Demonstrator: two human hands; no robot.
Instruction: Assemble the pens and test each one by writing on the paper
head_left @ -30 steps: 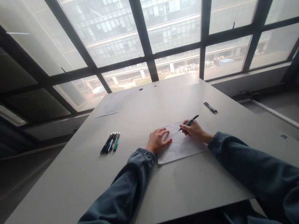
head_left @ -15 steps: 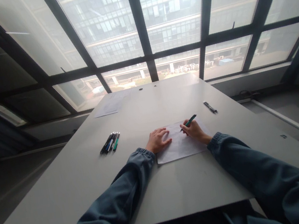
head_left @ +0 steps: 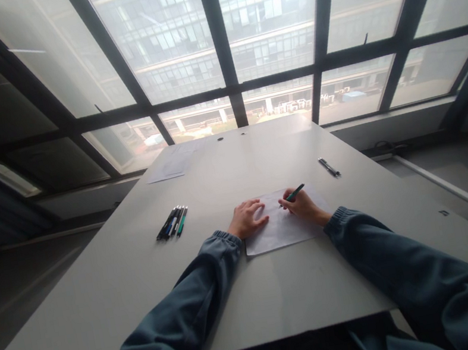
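A white sheet of paper lies on the table in front of me. My left hand rests on its left edge, fingers spread and holding nothing. In my right hand is a green pen, gripped near its lower end. The pen slants up to the right, and its tip points down at the upper middle of the sheet. Whether the tip touches the paper is too small to make out, as are any marks there.
On the white table, several pens lie in a bunch at the left. A pen or two lie at the right. More papers are at the far left corner. Large windows stand beyond.
My right hand and the green pen have shifted slightly to the left over the paper, and the pen leans a little lower. My left hand stays where it was.
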